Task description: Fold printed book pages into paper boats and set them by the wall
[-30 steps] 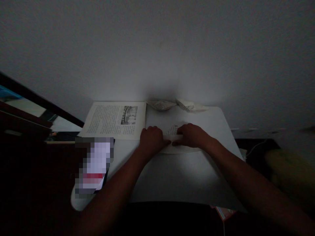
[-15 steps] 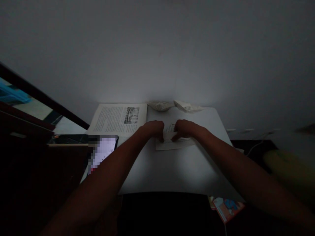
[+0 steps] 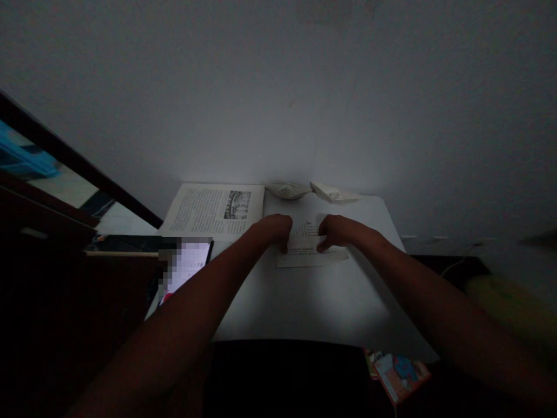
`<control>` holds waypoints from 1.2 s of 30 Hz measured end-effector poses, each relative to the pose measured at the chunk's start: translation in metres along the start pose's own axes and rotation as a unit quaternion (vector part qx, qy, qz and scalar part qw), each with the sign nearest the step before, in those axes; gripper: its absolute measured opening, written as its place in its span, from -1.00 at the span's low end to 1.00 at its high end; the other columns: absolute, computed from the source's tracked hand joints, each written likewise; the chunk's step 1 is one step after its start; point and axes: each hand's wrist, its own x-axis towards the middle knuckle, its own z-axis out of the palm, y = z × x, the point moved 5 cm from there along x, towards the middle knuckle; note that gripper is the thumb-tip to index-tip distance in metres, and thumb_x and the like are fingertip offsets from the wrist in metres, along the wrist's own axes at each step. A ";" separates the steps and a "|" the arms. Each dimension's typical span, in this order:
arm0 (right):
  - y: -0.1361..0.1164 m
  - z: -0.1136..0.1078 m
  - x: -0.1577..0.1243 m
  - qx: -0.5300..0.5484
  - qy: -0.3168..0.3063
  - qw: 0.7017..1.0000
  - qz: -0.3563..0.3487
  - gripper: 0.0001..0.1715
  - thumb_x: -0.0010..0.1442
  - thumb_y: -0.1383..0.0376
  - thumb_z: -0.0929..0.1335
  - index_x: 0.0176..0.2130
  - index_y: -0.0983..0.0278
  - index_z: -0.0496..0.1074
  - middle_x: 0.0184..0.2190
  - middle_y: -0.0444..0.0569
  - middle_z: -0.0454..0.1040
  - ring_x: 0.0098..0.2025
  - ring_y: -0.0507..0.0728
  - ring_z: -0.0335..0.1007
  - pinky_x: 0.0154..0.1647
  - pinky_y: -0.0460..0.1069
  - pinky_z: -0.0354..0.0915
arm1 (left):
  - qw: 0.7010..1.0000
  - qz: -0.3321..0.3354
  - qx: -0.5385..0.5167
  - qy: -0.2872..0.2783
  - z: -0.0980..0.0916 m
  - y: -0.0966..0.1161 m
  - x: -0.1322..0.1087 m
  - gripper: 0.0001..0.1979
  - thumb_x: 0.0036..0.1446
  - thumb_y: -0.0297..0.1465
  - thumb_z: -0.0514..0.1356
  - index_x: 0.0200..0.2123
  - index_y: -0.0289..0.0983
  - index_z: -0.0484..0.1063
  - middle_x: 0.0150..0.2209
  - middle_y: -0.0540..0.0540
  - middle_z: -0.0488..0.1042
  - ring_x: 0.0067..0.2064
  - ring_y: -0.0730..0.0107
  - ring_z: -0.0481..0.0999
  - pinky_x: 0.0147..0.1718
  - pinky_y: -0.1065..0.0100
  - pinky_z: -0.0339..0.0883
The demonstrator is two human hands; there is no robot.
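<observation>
A partly folded sheet of printed paper [image 3: 304,257] lies on the white table [image 3: 296,313], with a flap along its near edge. My left hand [image 3: 278,230] grips its left side, thumb on the flap and fingers behind. On the right part of the same paper, my right hand [image 3: 333,231] has its thumb pressed on the flap, its fingers curled. Printed text shows between the two hands. Two folded paper shapes, one on the left [image 3: 288,190] and one on the right [image 3: 334,193], stand at the table's back edge by the wall.
An open book or printed pages [image 3: 198,209] cover the back left of the table. A phone with a lit screen [image 3: 185,267] lies nearer, beside my left forearm. Colourful booklets [image 3: 402,374] are below the table at the right. A grey wall [image 3: 282,104] rises behind.
My right hand has moved right along the flap, away from my left hand, so more of the printed text shows between them. The view has shifted slightly.
</observation>
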 end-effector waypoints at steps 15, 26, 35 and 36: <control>0.057 0.010 -0.021 0.097 0.021 0.994 0.055 -0.68 -0.24 0.11 0.47 -0.51 0.30 0.52 -0.59 -0.05 0.46 -0.48 0.12 0.37 -0.49 -0.05 0.15 | 1.000 0.013 0.007 -0.024 0.003 -0.003 -0.004 -0.42 -0.31 -0.34 0.43 -0.13 -0.40 0.44 -0.10 -0.34 0.50 -0.12 0.06 0.50 -0.23 0.29 0.39; 0.075 0.019 -0.027 0.197 0.003 0.977 0.076 -0.70 -0.25 0.11 0.46 -0.61 0.31 0.47 -0.75 -0.14 0.34 -0.67 0.02 0.25 -0.59 -0.08 0.14 | 1.000 0.005 -0.007 -0.008 0.003 -0.014 -0.002 -0.33 -0.39 -0.22 0.45 -0.14 -0.35 0.41 -0.11 -0.32 0.49 -0.12 0.05 0.50 -0.20 0.27 0.38; 0.069 0.019 -0.034 0.246 0.071 0.964 0.071 -0.73 -0.28 0.21 0.49 -0.49 0.27 0.46 -0.57 -0.14 0.47 -0.48 0.07 0.39 -0.47 -0.08 0.20 | 1.000 0.012 -0.021 0.000 0.008 -0.011 -0.004 -0.39 -0.35 -0.37 0.43 -0.13 -0.37 0.42 -0.12 -0.37 0.49 -0.12 0.00 0.51 -0.23 0.24 0.40; 0.067 0.018 -0.035 0.250 0.078 0.962 0.072 -0.70 -0.29 0.23 0.49 -0.46 0.27 0.46 -0.55 -0.14 0.48 -0.46 0.08 0.40 -0.45 -0.08 0.21 | 1.000 0.018 -0.025 -0.001 0.008 -0.010 -0.006 -0.44 -0.33 -0.38 0.42 -0.16 -0.37 0.44 -0.14 -0.35 0.50 -0.12 0.01 0.51 -0.23 0.25 0.40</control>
